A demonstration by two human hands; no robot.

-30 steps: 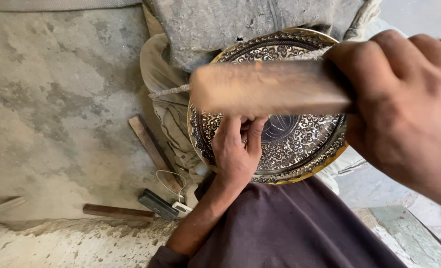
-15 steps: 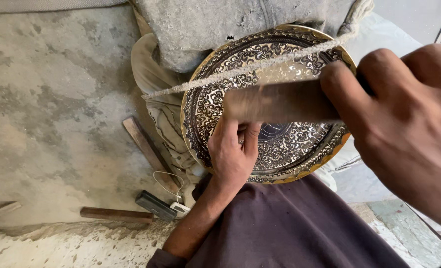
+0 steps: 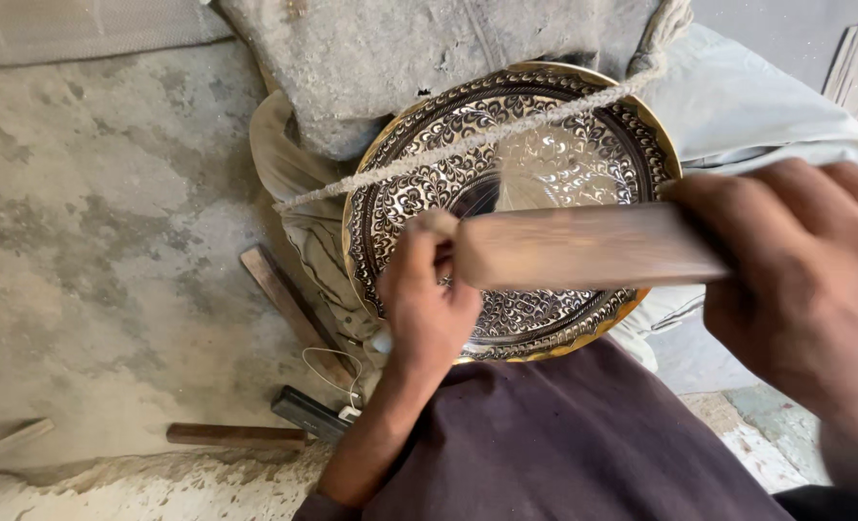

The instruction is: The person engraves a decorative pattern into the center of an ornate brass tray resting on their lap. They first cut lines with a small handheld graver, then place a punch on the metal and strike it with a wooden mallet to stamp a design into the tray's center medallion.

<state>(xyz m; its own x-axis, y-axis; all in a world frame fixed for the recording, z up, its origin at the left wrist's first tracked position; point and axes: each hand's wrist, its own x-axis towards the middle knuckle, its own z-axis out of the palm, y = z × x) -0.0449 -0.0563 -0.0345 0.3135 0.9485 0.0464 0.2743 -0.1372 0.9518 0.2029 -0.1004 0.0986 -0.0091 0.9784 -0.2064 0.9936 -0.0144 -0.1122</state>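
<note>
While the round brass plate with dense black-and-gold engraved scrollwork [image 3: 535, 193] rests tilted on the person's lap, against a grey cloth-covered block [image 3: 429, 58], the head view takes in both hands at work on it.

Head view: the left hand [image 3: 427, 299] sits on the plate's lower left rim, fingers curled; it seems to pinch a small tool against the metal, but the tool itself is hidden, so I cannot tell what it grips. The right hand [image 3: 805, 280], close to the camera and blurred, is clenched around a plain wooden mallet-like block [image 3: 583, 246] held across the plate, its end just beside the left fingers. A taut, pale twisted cord [image 3: 468, 145] crosses the plate's upper half. On the concrete floor [image 3: 91, 241] near the left elbow lie a flat wooden stick [image 3: 289, 304], a second wooden stick [image 3: 236, 434] and a dark phone with white cable [image 3: 313, 413].

Risk, as I judge it: the block's end sits so near the left fingers that a slightly off swing could catch them, or mar the engraving.
</note>
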